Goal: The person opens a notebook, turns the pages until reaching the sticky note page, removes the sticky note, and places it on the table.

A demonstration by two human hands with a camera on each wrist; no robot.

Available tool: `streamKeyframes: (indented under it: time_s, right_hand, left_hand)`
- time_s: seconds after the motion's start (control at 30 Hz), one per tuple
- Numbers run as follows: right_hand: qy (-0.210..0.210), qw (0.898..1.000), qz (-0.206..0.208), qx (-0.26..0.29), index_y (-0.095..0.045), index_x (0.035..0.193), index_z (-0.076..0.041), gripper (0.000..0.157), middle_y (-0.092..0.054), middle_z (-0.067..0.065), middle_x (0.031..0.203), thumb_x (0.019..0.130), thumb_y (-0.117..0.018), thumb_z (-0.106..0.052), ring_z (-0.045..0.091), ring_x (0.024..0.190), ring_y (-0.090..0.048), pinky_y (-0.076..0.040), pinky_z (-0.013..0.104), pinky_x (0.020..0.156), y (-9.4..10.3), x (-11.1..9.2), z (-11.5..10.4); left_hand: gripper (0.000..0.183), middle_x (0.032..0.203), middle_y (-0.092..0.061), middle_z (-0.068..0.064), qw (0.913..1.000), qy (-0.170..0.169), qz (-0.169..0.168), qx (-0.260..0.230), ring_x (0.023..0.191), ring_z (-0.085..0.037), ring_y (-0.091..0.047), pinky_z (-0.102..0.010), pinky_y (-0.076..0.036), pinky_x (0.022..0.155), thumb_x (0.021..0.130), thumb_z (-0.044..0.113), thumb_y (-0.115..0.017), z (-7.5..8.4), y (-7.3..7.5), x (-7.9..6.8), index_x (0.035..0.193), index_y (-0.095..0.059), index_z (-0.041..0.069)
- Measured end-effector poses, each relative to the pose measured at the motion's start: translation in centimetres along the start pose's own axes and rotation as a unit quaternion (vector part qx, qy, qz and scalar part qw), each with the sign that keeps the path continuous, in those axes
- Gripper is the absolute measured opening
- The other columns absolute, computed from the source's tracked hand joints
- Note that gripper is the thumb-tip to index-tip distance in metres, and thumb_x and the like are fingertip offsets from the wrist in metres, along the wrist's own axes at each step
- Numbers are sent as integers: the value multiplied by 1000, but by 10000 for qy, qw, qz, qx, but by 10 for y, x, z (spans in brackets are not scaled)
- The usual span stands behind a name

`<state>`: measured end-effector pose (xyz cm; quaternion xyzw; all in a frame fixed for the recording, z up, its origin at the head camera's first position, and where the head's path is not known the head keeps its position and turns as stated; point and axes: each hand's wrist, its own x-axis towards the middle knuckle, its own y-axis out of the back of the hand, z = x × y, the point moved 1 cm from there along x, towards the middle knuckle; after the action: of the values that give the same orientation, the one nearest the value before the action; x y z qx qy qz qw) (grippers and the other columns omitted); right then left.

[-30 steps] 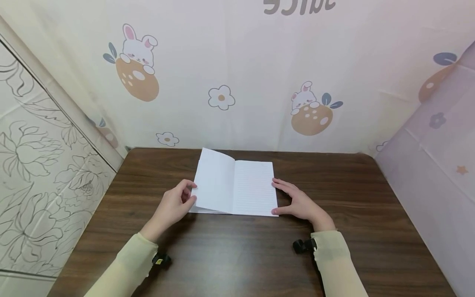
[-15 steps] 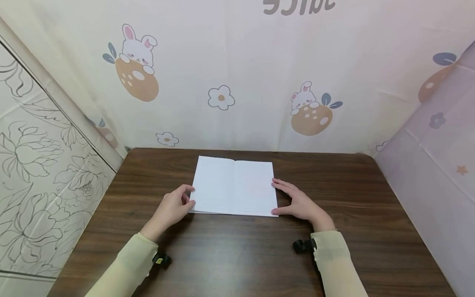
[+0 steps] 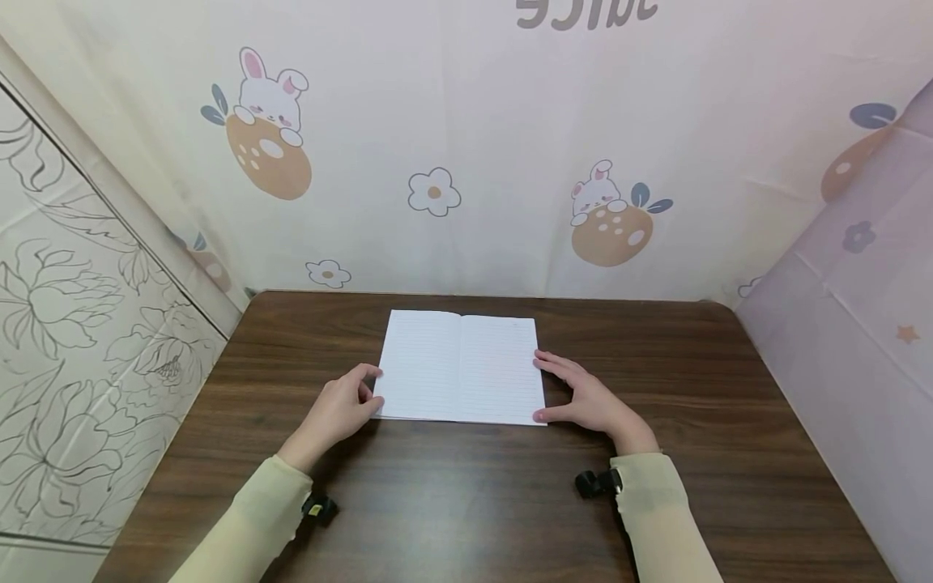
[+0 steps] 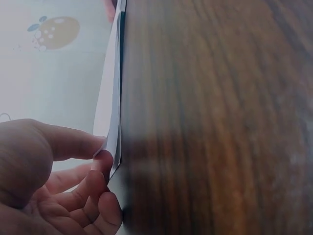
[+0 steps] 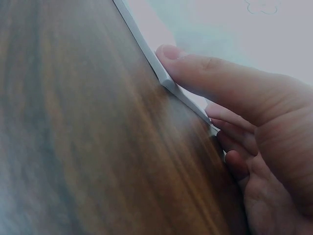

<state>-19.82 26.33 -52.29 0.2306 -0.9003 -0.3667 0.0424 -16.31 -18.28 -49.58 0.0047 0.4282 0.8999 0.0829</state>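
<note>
An open notebook (image 3: pixel 459 368) with white ruled pages lies on the brown wooden table, both halves spread nearly flat. At its left edge, my left hand (image 3: pixel 338 409) pinches the paper, thumb on top; the left wrist view shows the forefinger under the page edge (image 4: pixel 111 112), with the other fingers curled below. On the opposite side my right hand (image 3: pixel 590 398) holds the notebook by its right edge. There the thumb (image 5: pixel 205 71) lies on the page near the front corner, and the other fingers are at the side edge, partly hidden by the thumb in the right wrist view.
The wooden table (image 3: pixel 452 502) reaches back to a pale curtain (image 3: pixel 503 235) printed with rabbits and flowers. A flower-patterned panel (image 3: pixel 80 348) stands on the left. Small black cameras (image 3: pixel 598 483) are strapped at both sleeves.
The raised left page has come down flat onto the left half, and its ruled lines now show. My left hand has lowered slightly with it; the right hand has stayed in place.
</note>
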Motion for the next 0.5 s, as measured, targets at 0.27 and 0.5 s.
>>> streamKeyframes:
  time_s: [0.27, 0.5]
  right_hand:
    - [-14, 10000, 1, -23, -45, 168, -18, 102, -31, 5, 179, 84, -94, -49, 39, 164, -23, -23, 73, 125, 0, 0, -1]
    - [-18, 10000, -4, -9, -45, 168, -17, 102, -31, 5, 179, 84, -94, -49, 39, 164, -23, -23, 73, 125, 0, 0, -1]
  left_hand:
    - [42, 83, -66, -1, 9999, 3, -100, 42, 69, -17, -58, -36, -51, 68, 99, 9, -78, -3, -2, 2, 138, -65, 6]
    - [39, 83, -65, -1, 9997, 78, -202, 56, 70, -17, -57, -35, -50, 69, 99, 12, -80, -7, -3, 2, 135, -67, 6]
